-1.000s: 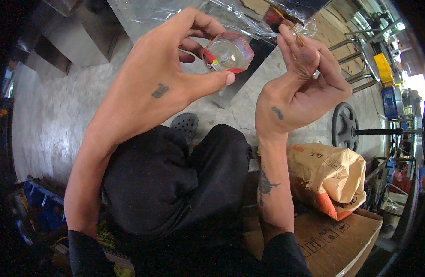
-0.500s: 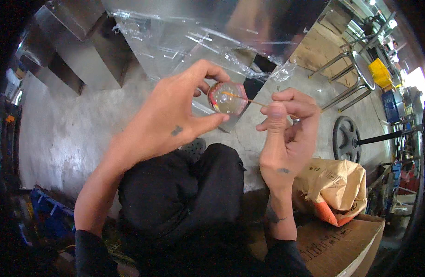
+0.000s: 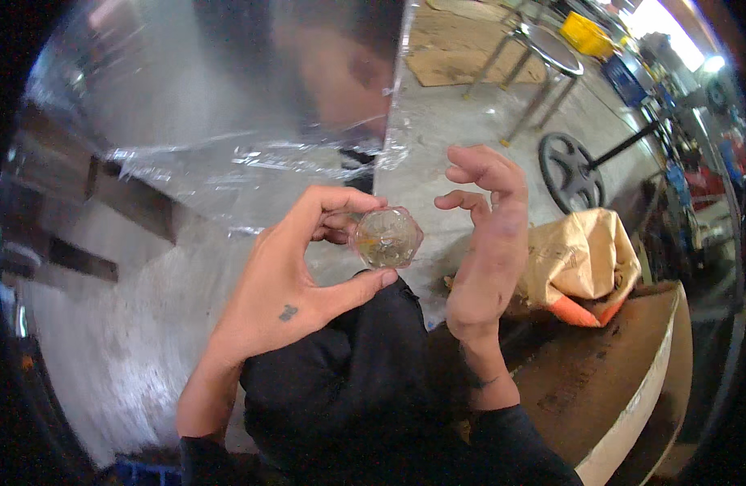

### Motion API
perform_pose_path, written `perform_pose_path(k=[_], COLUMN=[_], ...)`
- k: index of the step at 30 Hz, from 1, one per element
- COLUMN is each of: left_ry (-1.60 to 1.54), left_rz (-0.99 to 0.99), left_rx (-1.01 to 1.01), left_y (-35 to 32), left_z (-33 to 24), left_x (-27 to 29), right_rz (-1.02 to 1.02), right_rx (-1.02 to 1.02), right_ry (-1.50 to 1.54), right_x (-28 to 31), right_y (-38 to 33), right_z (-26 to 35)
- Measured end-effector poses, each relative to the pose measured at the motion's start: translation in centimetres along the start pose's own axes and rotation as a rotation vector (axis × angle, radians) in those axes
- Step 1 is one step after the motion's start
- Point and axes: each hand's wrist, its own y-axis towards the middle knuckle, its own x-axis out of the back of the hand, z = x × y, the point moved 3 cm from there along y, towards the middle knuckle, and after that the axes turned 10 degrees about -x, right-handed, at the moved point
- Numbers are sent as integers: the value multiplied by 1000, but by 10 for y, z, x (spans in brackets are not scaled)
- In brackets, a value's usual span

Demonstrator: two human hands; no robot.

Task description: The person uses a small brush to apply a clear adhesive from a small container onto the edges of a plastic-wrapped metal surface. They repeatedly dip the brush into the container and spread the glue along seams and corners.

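Observation:
My left hand (image 3: 275, 283) has its thumb and fingers closed round a small clear cup or jar (image 3: 389, 239) with a faceted rim and a pinkish edge. I look into it almost from above. Something orange-brown shows inside, too small to make out. To the right of the cup, apart from it, my right hand (image 3: 490, 243) is raised with its fingers spread and slightly curled. Nothing shows between them, and the hand is a little blurred. Both hands are above my dark-trousered knees.
A shiny metal panel (image 3: 227, 81) edged with clear plastic film stands ahead. To the right are a paper sack (image 3: 587, 251), an open cardboard box (image 3: 608, 389), a black handwheel (image 3: 569, 172), a round metal stool (image 3: 551, 50) and a yellow bin (image 3: 585, 34).
The thin orange-brown stick has left my right hand's pinch, and those fingers have spread. My left hand still grips the cup. The whole view has shifted, with the sack now higher.

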Motion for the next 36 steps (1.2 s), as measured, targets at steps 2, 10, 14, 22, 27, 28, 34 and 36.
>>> perform_pose_path(k=[2, 10, 14, 22, 27, 28, 34, 36], left_ry=[-49, -142, -105, -181, -194, -198, -210, -229], left_rz=[69, 306, 394, 487, 493, 502, 473, 450], left_rx=[18, -14, -49, -80, -108, -104, -47, -39], left_y=[10, 39, 62, 112, 132, 136, 149, 151], left_z=[1, 1, 1, -16, -26, -31, -66, -77], left_x=[-9, -37, -55, -95, -108, -112, -118, -123], right_rz=[-150, -623, -609, -693, -775, -801, -967, -1030], right_rx=[-91, -223, -252, -300, -350, -362, -615, -731], right_ry=[114, 394, 518, 463, 504, 508, 604, 610], right_x=[15, 90, 124, 196, 217, 224, 207, 199], right_y=[1, 53, 101, 145, 144, 139, 94, 69], right_z=[-6, -52, -82, -48, -46, -51, -111, -125])
